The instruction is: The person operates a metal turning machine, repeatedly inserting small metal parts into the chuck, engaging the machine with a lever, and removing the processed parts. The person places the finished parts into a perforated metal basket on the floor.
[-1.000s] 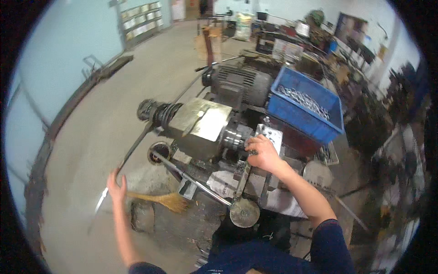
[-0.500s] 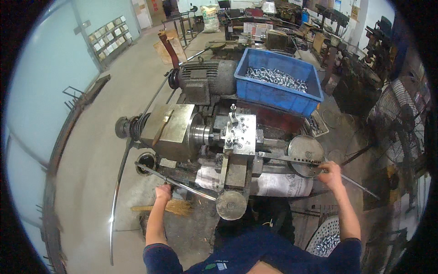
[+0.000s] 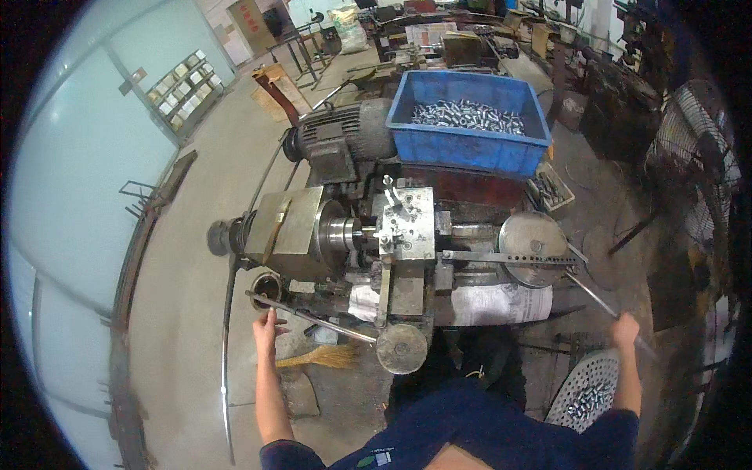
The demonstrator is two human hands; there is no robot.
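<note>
My right hand is closed around the long metal lever that runs out from the round disc at the lathe's right end. My left hand is just below the far end of another metal rod, with its fingers apart and nothing clearly seen in them. That rod slants down to a round knob-like disc at the front. In the middle is the metal tool block, facing the chuck. A small round pot sits beyond my left fingertips.
A blue bin full of small shiny metal parts stands behind the lathe, beside a motor. A perforated basket with similar parts lies below my right forearm. A straw broom lies at left; a fan stands at right.
My right hand has moved from beside the round disc out along the lever, down and to the right. My left hand has shifted slightly left; the whole view has tilted a little.
</note>
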